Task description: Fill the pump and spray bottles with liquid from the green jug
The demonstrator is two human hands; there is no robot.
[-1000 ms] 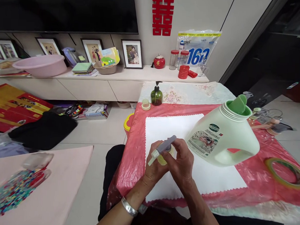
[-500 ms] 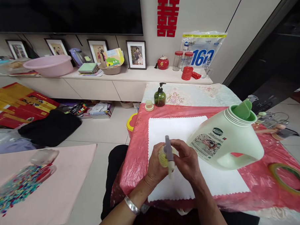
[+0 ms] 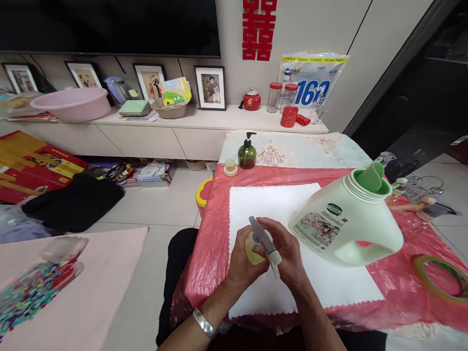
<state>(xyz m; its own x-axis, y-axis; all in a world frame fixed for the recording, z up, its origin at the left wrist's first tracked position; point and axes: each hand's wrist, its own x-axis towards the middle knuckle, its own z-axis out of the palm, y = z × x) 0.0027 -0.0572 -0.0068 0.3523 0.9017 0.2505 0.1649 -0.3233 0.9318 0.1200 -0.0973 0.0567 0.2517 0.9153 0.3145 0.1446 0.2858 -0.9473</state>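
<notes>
My left hand [image 3: 241,261] is wrapped around the yellowish, ribbed body of a spray bottle [image 3: 253,253], held above a white cloth [image 3: 272,198]. At the bottle's top, my right hand [image 3: 289,253] grips around the grey and cream spray head [image 3: 265,236] with bent fingers. The head lies slantwise across the bottle's mouth. Most of the bottle below is hidden by my left hand. To the right of my hands, a large pale green detergent jug [image 3: 348,222] stands uncapped, with a green spout inside its neck.
A dark green pump bottle [image 3: 247,154] and a small cream cap [image 3: 230,167] stand at the far left of the red-covered table [image 3: 207,257]. At the right lie a tape roll [image 3: 442,280] and a wire rack [image 3: 427,186]. Beads [image 3: 30,296] cover part of a pink surface at left.
The spray head has turned counterclockwise on the bottle: its upper end swung left and its lower end right. Both hands keep their hold. The whole view has shifted slightly.
</notes>
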